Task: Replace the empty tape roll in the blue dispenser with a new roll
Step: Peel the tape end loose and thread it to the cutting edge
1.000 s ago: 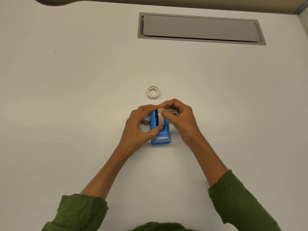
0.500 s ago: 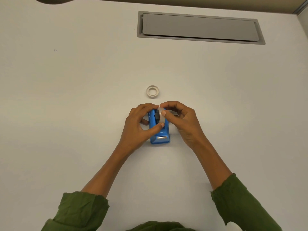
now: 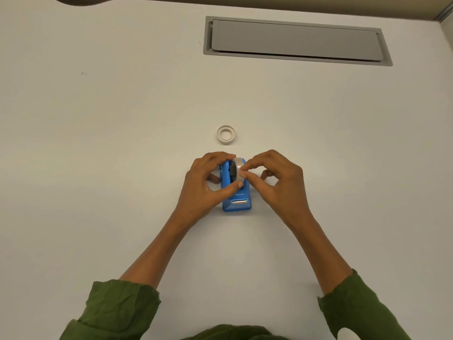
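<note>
While the spent core [image 3: 226,135] lies just beyond on the desk [image 3: 98,168], the new roll [image 3: 237,169] now sits deeper in the dispenser [image 3: 236,196] than a second ago: seating nearly done. Left hand [image 3: 208,185] is clamped around the roll; right hand [image 3: 274,182] pinches its edge, wrists low.
</note>
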A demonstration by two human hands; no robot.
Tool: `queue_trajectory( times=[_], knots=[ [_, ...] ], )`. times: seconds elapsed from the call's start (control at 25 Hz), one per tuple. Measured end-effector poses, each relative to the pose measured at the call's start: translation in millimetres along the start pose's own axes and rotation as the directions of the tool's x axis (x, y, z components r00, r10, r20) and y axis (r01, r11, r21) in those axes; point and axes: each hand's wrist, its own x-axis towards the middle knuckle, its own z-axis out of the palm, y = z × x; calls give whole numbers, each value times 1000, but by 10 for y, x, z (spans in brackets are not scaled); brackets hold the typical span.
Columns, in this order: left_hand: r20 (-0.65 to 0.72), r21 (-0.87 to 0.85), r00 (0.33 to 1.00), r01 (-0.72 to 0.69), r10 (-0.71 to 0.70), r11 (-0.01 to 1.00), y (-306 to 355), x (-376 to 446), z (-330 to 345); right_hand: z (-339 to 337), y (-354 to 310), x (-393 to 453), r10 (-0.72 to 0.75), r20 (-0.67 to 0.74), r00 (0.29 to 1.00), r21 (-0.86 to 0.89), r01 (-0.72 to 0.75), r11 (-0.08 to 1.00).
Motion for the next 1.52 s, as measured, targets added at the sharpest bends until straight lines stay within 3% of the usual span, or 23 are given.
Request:
queue_trajectory(
  times=[0.2, 0.4, 0.72, 0.92, 1.16, 1.52],
  knots=[
    [0, 0, 1000, 9, -9, 1000, -16, 2, 6, 8, -53, -76, -38, 45, 998, -152, 44, 987],
    [4, -4, 1000, 13, -13, 1000, -28, 7, -9, -30, -65, -17, -55, 92, 994, -192, 71, 979],
    [23, 8, 1000, -8, 8, 1000, -45, 21, -29, 17, -23, -49, -298, 33, 954, -355, 290, 889],
    [31, 31, 999, -29, 28, 999, -37, 22, -35, 56, 11, -116, -362, 27, 932, -389, 343, 855],
    [41, 28, 999, -16, 15, 999, -12, 36, -41, 77, 14, -145, -257, -52, 965, -346, 224, 911],
    [45, 25, 999, -8, 7, 1000, -5, 38, -40, 82, -12, -159, -254, -45, 966, -355, 222, 908]
  ],
)
